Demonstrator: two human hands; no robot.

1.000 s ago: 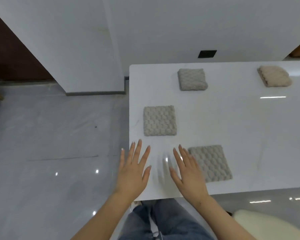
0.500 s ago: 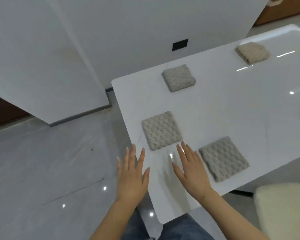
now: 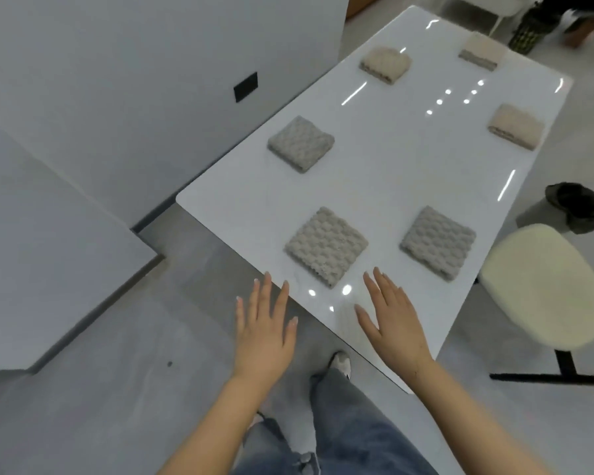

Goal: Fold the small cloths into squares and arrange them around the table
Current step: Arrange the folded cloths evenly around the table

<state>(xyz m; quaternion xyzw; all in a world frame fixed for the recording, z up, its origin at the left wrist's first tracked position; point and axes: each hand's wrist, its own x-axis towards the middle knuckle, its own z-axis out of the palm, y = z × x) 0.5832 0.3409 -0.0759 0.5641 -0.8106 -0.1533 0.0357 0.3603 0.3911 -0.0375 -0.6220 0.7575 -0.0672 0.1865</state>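
Note:
Several folded square cloths lie spread along the edges of the white table. Two grey ones sit nearest me, one on the left and one on the right. A third grey cloth lies farther along the left edge. Three beige cloths lie at the far end: one on the left, one at the back and one on the right. My left hand hovers flat and empty just off the table's near edge. My right hand is spread, palm down, over the near edge, holding nothing.
A cream round stool stands to the right of the table, with a dark bin behind it. White wall panels flank the left side. My legs in jeans are below, and another person's feet show at the far right.
The view has swung to the right, bringing the far end of the table and three beige cloths into sight. Both hands have stayed flat and empty at the near edge.

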